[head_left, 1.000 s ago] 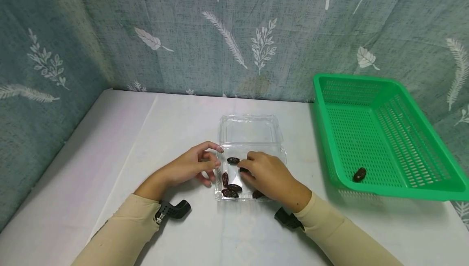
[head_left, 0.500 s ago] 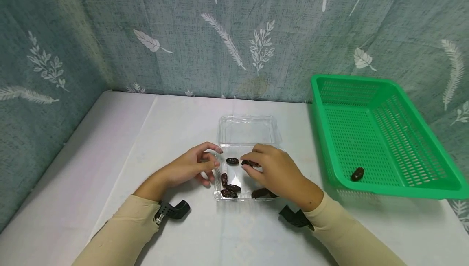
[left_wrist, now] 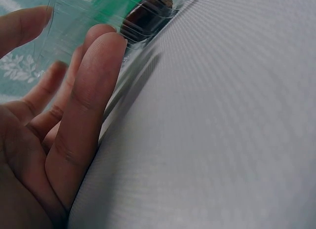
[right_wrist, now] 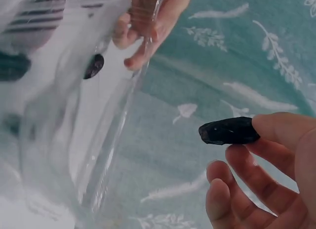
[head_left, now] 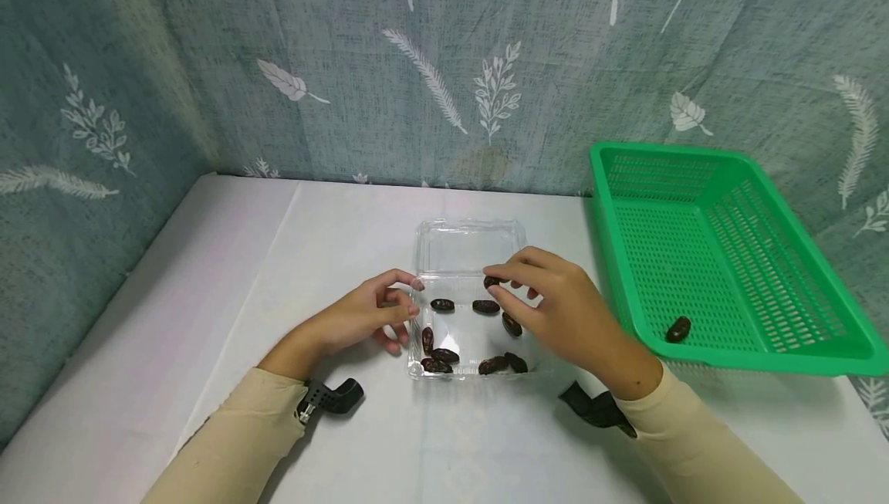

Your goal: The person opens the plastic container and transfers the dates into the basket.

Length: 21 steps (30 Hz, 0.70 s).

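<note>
We pinch a dark, oblong date [right_wrist: 227,131], blunt at one end, in our right hand [head_left: 562,307]. Our left hand [head_left: 364,315], its grip relaxed, sits at the clear box's [head_left: 467,334] edge.

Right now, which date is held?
The date pinched in the right hand; eight other dates lie in the clear box, one date in the green basket.
</note>
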{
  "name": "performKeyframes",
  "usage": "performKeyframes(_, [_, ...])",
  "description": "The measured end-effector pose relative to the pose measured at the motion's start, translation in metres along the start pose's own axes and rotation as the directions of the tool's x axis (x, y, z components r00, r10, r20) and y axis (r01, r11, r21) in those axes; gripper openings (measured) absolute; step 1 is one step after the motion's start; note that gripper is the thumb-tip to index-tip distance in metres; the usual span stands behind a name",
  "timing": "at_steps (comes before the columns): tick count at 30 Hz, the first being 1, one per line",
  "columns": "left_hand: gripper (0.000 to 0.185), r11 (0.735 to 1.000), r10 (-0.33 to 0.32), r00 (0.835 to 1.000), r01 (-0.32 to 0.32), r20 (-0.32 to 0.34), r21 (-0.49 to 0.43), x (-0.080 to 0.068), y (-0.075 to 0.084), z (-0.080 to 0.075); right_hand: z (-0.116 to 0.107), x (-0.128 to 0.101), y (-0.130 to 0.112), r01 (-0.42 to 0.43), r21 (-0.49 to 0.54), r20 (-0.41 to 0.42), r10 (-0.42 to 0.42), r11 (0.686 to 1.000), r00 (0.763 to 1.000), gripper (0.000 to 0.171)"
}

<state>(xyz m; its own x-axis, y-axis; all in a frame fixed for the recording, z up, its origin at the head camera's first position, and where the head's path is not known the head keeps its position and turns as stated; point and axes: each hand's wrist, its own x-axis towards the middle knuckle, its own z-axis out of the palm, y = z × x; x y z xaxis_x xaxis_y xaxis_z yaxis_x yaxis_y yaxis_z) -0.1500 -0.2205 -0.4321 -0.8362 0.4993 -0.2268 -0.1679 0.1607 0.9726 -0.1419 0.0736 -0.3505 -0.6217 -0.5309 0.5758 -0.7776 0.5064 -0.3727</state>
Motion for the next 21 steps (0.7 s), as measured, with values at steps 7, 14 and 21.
performKeyframes(7, [0.046,1.0,-0.012,1.0,0.012,0.007,0.0,0.002,0.0,0.0,-0.02,-0.007,0.01,-0.011,0.043,-0.076,0.014,0.999,0.997,0.022])
performKeyframes(14, [0.049,1.0,0.0,1.0,0.0,0.012,0.001,0.003,0.003,-0.001,-0.051,-0.017,0.023,-0.028,0.057,-0.164,0.037,0.998,0.986,0.028])
performKeyframes(21, [0.049,1.0,-0.008,1.0,0.008,0.011,0.003,0.002,0.001,-0.001,-0.076,-0.029,0.041,-0.091,0.013,-0.21,0.092,0.996,0.973,0.031])
